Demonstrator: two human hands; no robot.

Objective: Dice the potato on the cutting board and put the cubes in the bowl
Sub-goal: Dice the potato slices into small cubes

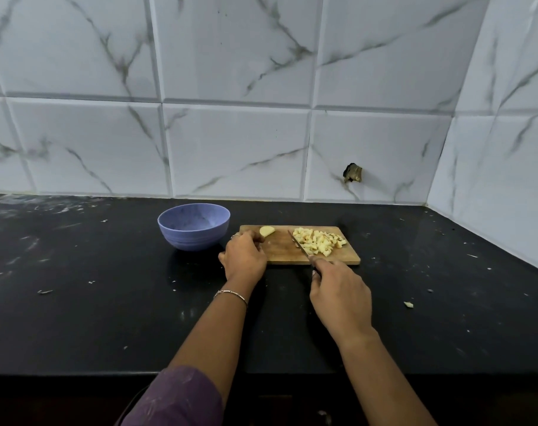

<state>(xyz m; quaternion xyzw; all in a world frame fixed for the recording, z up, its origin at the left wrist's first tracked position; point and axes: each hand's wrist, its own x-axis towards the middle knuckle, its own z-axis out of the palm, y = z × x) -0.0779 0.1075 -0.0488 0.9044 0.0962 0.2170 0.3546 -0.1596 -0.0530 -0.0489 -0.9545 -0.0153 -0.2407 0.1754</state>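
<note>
A wooden cutting board (283, 249) lies on the black counter. A heap of pale potato cubes (318, 241) covers its right half. One uncut potato piece (267, 231) sits at the board's far left corner. My left hand (244, 256) rests at the board's left edge with curled fingers just below that piece; whether it touches the piece is unclear. My right hand (340, 295) grips the handle of a knife (299, 244), whose blade points away across the board beside the cubes. A blue bowl (194, 230) stands left of the board, with no cubes visible inside.
The black counter (108, 302) carries small scraps, including a potato bit (408, 304) at the right. A tiled wall closes the back and the right side. A dark hole (352, 173) breaks a tile behind the board.
</note>
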